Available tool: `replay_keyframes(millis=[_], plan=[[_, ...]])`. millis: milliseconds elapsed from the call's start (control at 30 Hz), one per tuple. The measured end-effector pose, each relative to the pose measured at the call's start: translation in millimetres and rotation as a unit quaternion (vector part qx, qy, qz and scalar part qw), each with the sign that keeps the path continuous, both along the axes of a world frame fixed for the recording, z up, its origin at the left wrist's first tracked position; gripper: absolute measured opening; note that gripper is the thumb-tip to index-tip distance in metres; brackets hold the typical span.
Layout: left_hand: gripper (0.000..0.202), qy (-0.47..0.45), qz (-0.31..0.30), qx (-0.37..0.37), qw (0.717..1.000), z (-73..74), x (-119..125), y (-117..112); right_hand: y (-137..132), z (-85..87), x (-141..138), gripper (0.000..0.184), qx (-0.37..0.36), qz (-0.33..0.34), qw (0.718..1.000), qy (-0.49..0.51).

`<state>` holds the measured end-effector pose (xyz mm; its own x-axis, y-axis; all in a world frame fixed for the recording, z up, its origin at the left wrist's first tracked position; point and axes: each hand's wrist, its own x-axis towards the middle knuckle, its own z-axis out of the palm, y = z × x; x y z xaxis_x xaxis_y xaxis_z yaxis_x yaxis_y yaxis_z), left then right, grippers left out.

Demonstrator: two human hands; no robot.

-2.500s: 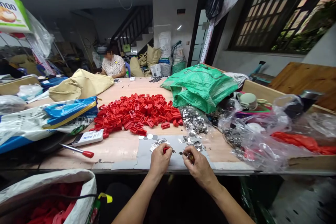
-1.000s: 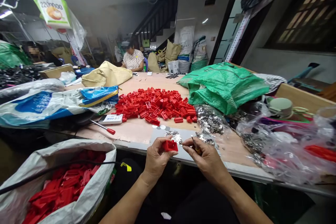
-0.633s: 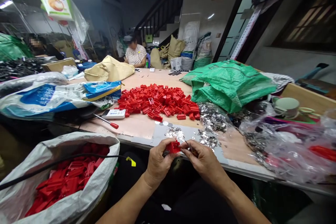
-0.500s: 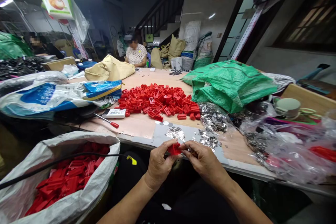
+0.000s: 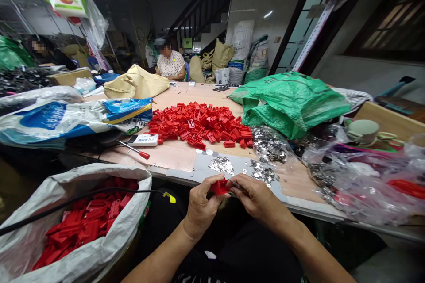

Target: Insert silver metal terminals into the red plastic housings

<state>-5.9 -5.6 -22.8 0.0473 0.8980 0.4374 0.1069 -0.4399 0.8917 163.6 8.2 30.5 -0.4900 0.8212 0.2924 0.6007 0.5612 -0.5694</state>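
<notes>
"Where are the hands?"

"Close together, fingertips meeting just off the near edge of the desk (image 5: 172, 159), above the person's dark-clothed lap."

"What's in the left hand (image 5: 201, 205)?"

"A red part (image 5: 219, 187), clamped between thumb and fingers."

"And the right hand (image 5: 255, 195)?"

"Its fingers are pinched on a slim item (image 5: 235, 184), right up against the red part. Most of it is hidden, so I can't say what it is."

"What lies nearest them?"

"A gray mat (image 5: 202, 171) at the desk's near edge, bearing a bright patch of silver pieces (image 5: 222, 165), with a darker cluster (image 5: 263, 172) to the right."

"Farther in?"

"A heap of red parts (image 5: 201, 124) around the desk's middle. Right of it sits a clear bag (image 5: 270, 145) of silver pieces, and behind that a green sack (image 5: 295, 102) toward the right edge."

"On the left?"

"A rod with a red grip (image 5: 143, 154) beside a white case (image 5: 144, 140). Below the near edge, a white sack (image 5: 137, 177) gapes open, red parts inside."

"Anyone else?"

"A co-worker (image 5: 171, 64) in a dotted top, seated at the far edge."
</notes>
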Motion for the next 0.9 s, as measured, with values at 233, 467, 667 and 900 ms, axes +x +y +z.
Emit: replay_keyframes(millis=[233, 467, 667, 900], plan=[[0.034, -0.003, 0.019, 0.008, 1.0, -3.3, 1, -2, -4, -5.4, -5, 0.012, 0.014, -0.036, 0.999, 0.011], [0.036, -0.003, 0.021, 0.019, 1.0, -5.7, 3, -3, -6, -3.0, -2, 0.012, 0.018, -0.017, 1.0, 0.007], [0.036, -0.002, 0.012, 0.03, 0.999, -3.9, 3, -4, -5, -4.6, -1, 0.015, 0.042, 0.002, 0.999, 0.014], [0.035, -0.014, 0.021, 0.021, 0.999, -4.0, 5, -3, -9, -12.3, -3, 0.014, 0.067, -0.016, 0.997, 0.04]])
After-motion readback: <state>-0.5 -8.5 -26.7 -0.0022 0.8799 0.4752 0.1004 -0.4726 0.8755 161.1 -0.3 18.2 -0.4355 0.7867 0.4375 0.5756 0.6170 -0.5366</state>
